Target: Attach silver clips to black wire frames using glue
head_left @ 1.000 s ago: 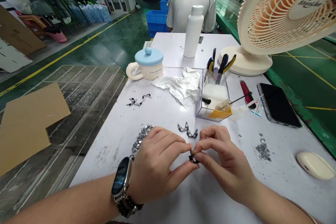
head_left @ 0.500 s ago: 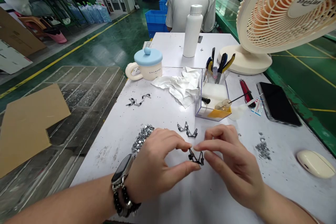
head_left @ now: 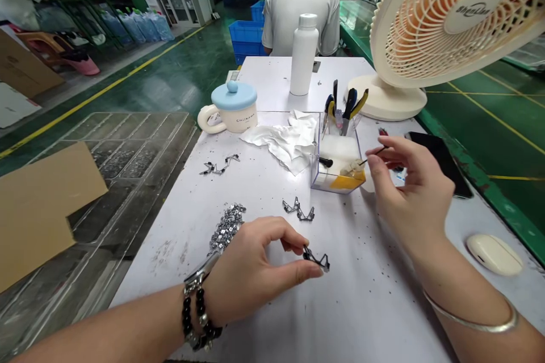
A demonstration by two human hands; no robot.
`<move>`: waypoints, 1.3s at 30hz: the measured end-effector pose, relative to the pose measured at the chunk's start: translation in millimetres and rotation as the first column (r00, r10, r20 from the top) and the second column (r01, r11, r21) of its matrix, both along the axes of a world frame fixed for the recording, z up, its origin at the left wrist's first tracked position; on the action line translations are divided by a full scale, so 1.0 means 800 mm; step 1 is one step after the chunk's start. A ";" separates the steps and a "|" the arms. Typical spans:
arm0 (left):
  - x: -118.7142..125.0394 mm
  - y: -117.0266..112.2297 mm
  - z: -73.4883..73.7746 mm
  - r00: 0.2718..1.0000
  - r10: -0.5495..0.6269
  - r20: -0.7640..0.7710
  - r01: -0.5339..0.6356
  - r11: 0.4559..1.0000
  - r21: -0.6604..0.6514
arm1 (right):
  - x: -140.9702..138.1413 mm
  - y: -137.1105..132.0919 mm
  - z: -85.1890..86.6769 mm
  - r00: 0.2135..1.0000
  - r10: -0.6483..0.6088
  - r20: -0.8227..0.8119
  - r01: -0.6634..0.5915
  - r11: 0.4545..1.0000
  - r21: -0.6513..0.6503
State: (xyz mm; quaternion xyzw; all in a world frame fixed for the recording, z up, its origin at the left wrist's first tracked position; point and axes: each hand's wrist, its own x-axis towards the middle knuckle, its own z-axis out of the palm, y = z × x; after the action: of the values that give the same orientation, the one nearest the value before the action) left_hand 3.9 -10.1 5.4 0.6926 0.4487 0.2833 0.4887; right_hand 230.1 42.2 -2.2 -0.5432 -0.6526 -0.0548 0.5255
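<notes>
The work in hand looks like a handover between hands: the left hand point(head_left: 251, 272) keeps the part ready while the right hand point(head_left: 411, 193) goes for a tool. The left thumb and forefinger pinch a clip point(head_left: 317, 259), a small black bent-wire piece with sharp zigzag legs, held just above the table point(head_left: 340, 306) on the near side of the box point(head_left: 336, 167). The right hand is at the box's right edge, with thumb and forefinger set about the end of a thin black stick point(head_left: 374, 153) that slants out of the box; whether they already grip it cannot be told. Lifting so slim a stick would call for a fine fingertip pinch and a steady draw, since its lower end sits inside the box. The box is clear hard plastic with a yellow base, and pliers point(head_left: 347, 105) with coloured handles stand behind it. Between the box and the left hand lies a second clip point(head_left: 298, 211). Left of the box lie a crumpled white cloth point(head_left: 283, 142) and more clips point(head_left: 219, 165), and nearer on that side is a heap point(head_left: 225, 227) of shiny silver bits. The table is matt white and flecked with dark specks.
</notes>
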 end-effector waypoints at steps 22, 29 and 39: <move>0.003 0.000 -0.001 0.999 -0.032 -0.027 0.031 0.999 -0.010 | -0.042 -0.050 0.030 0.689 0.299 -0.660 -0.362 0.931 0.044; 0.003 0.002 0.000 0.999 -0.043 -0.033 0.043 0.999 -0.015 | -0.042 -0.060 0.019 0.642 0.250 -0.725 -0.461 0.882 -0.104; 0.003 0.001 0.000 0.998 -0.043 -0.036 0.043 0.999 -0.008 | -0.042 -0.059 0.016 0.659 0.270 -0.702 -0.473 0.874 -0.108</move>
State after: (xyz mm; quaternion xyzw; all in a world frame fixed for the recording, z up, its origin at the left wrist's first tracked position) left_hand 6.5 -9.3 5.2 0.7054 0.4434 0.2585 0.4888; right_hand 196.2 -5.1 10.8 -0.4483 -0.5192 0.3461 0.6400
